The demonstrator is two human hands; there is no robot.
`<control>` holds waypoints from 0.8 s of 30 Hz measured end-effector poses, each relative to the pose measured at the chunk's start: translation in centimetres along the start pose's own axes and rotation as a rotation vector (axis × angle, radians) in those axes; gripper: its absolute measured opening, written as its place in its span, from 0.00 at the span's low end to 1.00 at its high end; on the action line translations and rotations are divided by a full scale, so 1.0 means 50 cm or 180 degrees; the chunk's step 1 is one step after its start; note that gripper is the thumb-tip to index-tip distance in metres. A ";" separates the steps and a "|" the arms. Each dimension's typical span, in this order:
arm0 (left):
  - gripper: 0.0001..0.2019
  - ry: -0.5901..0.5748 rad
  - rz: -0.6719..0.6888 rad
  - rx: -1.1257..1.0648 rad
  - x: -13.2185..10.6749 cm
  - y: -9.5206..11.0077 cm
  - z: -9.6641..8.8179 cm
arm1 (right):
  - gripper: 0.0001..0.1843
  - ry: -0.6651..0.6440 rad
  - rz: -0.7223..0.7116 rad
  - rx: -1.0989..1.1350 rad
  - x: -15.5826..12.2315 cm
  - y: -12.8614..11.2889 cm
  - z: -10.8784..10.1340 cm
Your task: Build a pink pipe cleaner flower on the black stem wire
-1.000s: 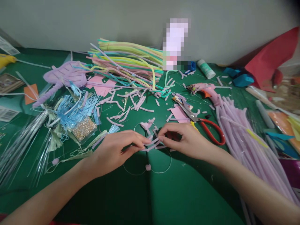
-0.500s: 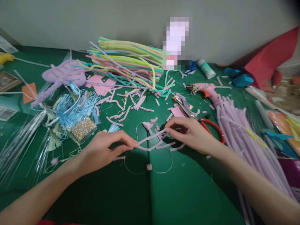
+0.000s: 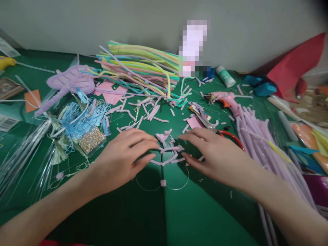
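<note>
A short lilac pipe cleaner piece point(image 3: 170, 149) lies between my hands, slightly bent at its ends. My left hand point(image 3: 125, 159) is open at its left end, fingertips close to it, thumb apart. My right hand point(image 3: 208, 150) is open at the other end, its finger and thumb spread around the tip without pinching it. Just below lies another bent lilac pipe cleaner piece point(image 3: 165, 162). Above is a small lilac shape of twisted stems point(image 3: 164, 136). A thin wire loop point(image 3: 188, 177) with a small lilac pom-pom point(image 3: 163, 183) rests nearer to me, partly under these pieces.
Red-handled scissors point(image 3: 232, 136) lie beyond my right hand, partly covered. Farther back are a pink glue gun point(image 3: 225, 97), a glue stick point(image 3: 225, 76) and coloured pipe cleaners point(image 3: 138, 65). Lilac stems point(image 3: 258, 136) spread at right; blue tassels point(image 3: 77, 116) and a bead packet point(image 3: 91, 140) at left.
Both hands have let go of the lilac pipe cleaner piece and their fingers have spread. The piece now looks shorter and bent at its ends. My left hand has moved slightly right.
</note>
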State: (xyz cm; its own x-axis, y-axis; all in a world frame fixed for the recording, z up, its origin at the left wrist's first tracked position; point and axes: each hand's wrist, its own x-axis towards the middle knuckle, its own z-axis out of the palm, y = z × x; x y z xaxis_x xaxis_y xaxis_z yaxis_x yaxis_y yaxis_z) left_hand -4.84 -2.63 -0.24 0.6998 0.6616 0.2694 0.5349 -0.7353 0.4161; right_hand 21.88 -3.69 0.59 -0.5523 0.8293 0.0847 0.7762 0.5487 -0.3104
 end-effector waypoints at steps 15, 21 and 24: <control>0.13 -0.0702 -0.0015 0.0571 0.048 0.017 0.045 | 0.14 0.0367 -0.0576 -0.0126 0.030 -0.031 0.064; 0.10 -0.0649 0.0119 0.0913 0.049 0.014 0.048 | 0.10 0.0234 -0.0506 0.0306 0.038 -0.015 0.062; 0.11 -0.0502 0.0219 0.1034 0.047 0.012 0.047 | 0.08 0.0195 -0.0450 0.0510 0.036 0.000 0.070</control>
State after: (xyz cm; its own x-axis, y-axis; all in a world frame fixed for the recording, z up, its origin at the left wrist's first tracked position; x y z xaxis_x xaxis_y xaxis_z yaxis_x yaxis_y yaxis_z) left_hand -1.76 -1.87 -1.39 0.7904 0.5966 0.1393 0.5886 -0.8025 0.0974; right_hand 19.81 -2.56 -2.58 -0.6288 0.7529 0.1940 0.6315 0.6402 -0.4374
